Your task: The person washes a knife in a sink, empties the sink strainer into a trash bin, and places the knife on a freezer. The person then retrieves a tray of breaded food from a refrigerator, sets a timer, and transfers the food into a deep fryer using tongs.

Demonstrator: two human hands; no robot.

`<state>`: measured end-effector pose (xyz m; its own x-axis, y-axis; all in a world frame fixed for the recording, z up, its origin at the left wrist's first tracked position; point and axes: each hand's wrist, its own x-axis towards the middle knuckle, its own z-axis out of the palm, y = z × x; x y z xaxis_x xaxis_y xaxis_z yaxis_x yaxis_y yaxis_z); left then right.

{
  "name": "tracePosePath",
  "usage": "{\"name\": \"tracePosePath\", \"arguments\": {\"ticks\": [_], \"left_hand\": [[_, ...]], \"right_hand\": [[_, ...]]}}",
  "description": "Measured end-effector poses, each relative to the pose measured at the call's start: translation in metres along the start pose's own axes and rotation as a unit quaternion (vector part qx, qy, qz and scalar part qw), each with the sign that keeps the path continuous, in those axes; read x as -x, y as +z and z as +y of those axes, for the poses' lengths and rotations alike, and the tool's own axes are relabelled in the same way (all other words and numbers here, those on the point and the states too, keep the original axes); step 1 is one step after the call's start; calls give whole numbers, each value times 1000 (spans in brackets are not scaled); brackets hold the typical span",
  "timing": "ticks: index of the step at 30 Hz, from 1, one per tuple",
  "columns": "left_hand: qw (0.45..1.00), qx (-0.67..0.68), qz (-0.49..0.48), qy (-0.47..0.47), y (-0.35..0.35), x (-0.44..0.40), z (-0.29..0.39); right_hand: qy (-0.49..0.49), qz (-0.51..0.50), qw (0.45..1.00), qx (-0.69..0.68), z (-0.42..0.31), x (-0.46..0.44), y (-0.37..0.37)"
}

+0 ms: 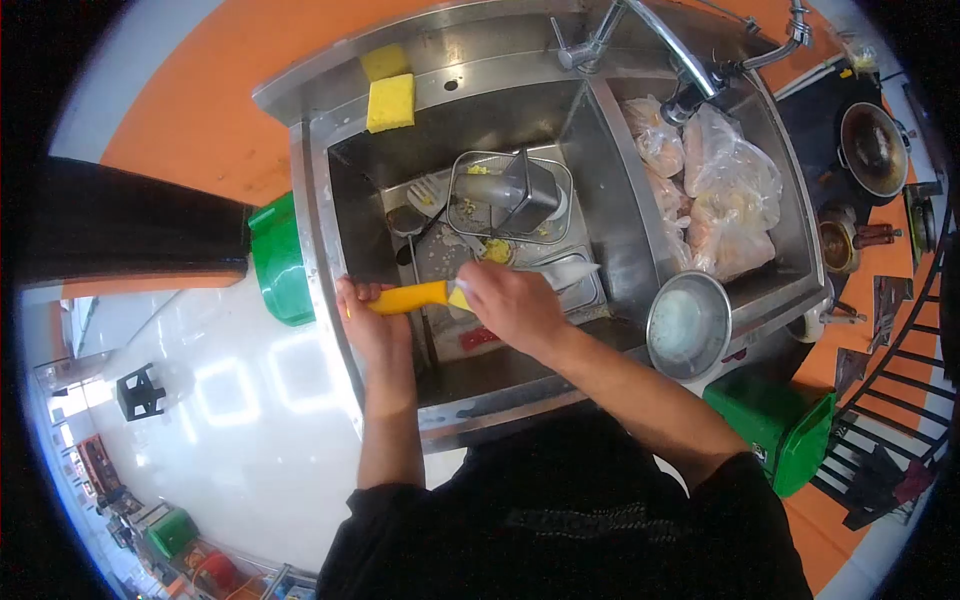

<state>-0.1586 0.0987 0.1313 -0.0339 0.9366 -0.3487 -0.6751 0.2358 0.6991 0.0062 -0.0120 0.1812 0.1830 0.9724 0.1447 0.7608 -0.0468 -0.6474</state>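
Observation:
My left hand [372, 328] is closed around the yellow handle of a knife [405, 298], above the left sink basin. The blade runs to the right, passing under my right hand [512, 308], and its pale tip shows beyond the fingers. My right hand is closed on a yellow sponge [459, 298] pressed against the knife near the handle; most of the sponge is hidden. Beneath the hands, the basin [490, 130] holds a wire basket [560, 225] with a metal container [530, 195], a slotted spatula [427, 193], a ladle [406, 221] and a metal tray [590, 290].
Another yellow sponge [391, 103] rests on the basin's back rim. Bagged food [725, 190] fills the right basin, below a faucet [680, 50]. A metal bowl [689, 326] with cloudy liquid sits at the front divider. Green bins [283, 262] stand beside the sink, and a wok [873, 148] is at right.

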Motion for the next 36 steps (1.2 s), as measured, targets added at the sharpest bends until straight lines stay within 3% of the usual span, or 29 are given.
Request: {"name": "tracePosePath", "arguments": {"ticks": [3,9,12,13,17,22,26,32,34,36], "left_hand": [[998,38,24,-43,3,7,2],[999,14,12,-27,-5,5,6],[1000,10,8,-29,16,20,7],[1000,10,6,-27,22,24,5],[999,25,-14,-29,20,18,13],[999,-4,-29,17,17,23,33],[999,-16,-37,33,14,22,41],[997,-27,-37,59,24,24,43],[997,-34,-34,57,30,27,39],[998,-36,-37,44,34,30,33]], "right_hand": [[-25,-19,998,55,4,-1,14],[68,-53,984,153,38,3,3],[23,-7,999,47,12,0,13],[48,-24,998,31,-3,-3,15],[16,-31,998,58,-11,10,8],[138,-73,971,182,61,31,-9],[196,-37,946,256,112,48,-30],[163,95,978,88,63,24,-48],[59,100,993,32,31,11,-39],[32,78,996,-28,8,0,-18]]}}
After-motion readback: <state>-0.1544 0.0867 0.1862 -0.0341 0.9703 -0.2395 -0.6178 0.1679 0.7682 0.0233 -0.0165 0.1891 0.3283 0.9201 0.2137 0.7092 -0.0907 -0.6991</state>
